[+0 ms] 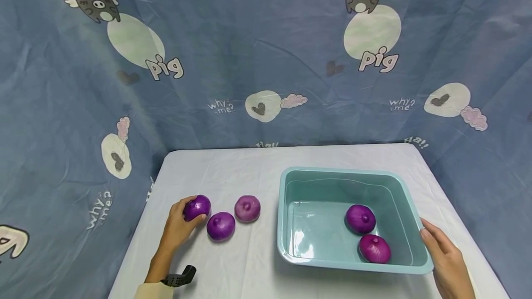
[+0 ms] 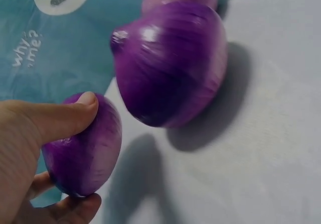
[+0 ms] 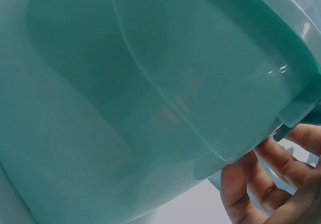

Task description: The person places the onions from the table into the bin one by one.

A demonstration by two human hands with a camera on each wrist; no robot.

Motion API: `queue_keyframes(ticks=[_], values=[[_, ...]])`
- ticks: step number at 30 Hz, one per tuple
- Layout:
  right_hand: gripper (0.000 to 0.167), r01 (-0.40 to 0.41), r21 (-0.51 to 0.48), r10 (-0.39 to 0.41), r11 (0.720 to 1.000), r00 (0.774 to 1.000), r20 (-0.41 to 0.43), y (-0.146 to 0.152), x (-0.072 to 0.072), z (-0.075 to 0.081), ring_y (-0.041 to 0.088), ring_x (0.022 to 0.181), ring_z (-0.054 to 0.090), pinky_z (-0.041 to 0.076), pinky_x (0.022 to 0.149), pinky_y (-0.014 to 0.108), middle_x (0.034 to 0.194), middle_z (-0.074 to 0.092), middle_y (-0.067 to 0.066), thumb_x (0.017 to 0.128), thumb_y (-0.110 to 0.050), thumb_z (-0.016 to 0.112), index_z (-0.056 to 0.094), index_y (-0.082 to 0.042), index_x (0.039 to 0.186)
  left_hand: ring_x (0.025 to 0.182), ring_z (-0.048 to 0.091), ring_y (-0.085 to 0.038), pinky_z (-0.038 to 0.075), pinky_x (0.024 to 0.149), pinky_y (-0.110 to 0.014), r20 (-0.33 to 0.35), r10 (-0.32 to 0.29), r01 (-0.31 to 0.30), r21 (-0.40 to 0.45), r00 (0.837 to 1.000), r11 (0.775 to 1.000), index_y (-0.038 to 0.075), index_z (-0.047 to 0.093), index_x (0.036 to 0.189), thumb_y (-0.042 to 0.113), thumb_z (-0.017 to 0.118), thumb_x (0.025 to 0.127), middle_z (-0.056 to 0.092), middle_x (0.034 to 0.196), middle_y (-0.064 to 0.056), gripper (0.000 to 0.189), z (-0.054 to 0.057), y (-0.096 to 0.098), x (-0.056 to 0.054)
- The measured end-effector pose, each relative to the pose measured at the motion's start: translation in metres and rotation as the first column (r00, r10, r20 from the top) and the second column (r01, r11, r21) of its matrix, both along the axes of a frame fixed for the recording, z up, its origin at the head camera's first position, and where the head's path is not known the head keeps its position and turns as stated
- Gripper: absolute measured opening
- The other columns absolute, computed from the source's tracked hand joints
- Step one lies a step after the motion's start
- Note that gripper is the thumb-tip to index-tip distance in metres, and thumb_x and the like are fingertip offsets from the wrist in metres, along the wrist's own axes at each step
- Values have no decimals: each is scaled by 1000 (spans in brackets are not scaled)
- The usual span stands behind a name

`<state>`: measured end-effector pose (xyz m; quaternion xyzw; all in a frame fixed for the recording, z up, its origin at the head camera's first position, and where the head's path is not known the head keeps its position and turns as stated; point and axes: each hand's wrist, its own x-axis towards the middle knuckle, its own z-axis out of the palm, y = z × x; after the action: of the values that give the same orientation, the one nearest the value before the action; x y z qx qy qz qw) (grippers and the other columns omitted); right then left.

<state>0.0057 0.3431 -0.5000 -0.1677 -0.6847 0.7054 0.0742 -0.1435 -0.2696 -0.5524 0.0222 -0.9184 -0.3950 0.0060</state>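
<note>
The left hand [image 1: 178, 229] curls its fingers round a purple onion [image 1: 197, 207], well left of the tub [image 1: 316, 225] the right hand [image 1: 450, 258] grips.

The left grip [image 2: 20, 148] pinches a purple onion [image 2: 90, 153] near a second onion [image 2: 170, 63] on white cloth [image 2: 281, 123].

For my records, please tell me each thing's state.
Left hand: gripping leftmost onion
Leftmost onion: gripped
Nearer loose onion: on tablecloth
Farther loose onion: on tablecloth
Right hand: holding tub
Tub: uncovered
Farther tub onion: inside
Nearer tub onion: inside
Tablecloth: spread out
Black wristband: worn
Patterned backdrop: hanging, creased
</note>
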Motion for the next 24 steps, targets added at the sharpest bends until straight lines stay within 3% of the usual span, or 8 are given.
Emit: queue_keyframes(ticks=[9, 16, 24], values=[[39, -8, -7, 8, 1000, 1000, -18, 0, 0, 0, -11, 103, 59, 49, 79, 10, 113, 65, -26, 103, -19, 55, 55, -18, 142, 121, 51, -36, 49, 94, -52, -97, -85, 85, -6, 992, 996, 11, 50, 142, 26, 80, 86, 42, 143, -24, 65, 29, 15, 1], [39, 7, -6, -7, 1000, 1000, -12, 0, 1, -1, -11, 102, 58, 49, 78, 9, 112, 65, -27, 103, -21, 56, 56, -18, 142, 116, 55, -30, 54, 87, -39, -154, -190, 192, -5, 970, 981, 15, 52, 141, 26, 81, 85, 47, 139, -18, 64, 57, 29, 0], [44, 9, 13, -10, 1000, 1000, 21, 0, 0, 0, -12, 101, 59, 49, 77, 9, 110, 64, -29, 103, -23, 57, 52, -15, 145, 121, 54, -30, 54, 91, -44, -155, -271, 281, 47, 950, 958, 17, 52, 141, 28, 82, 84, 47, 140, -15, 65, 87, 44, 0]])
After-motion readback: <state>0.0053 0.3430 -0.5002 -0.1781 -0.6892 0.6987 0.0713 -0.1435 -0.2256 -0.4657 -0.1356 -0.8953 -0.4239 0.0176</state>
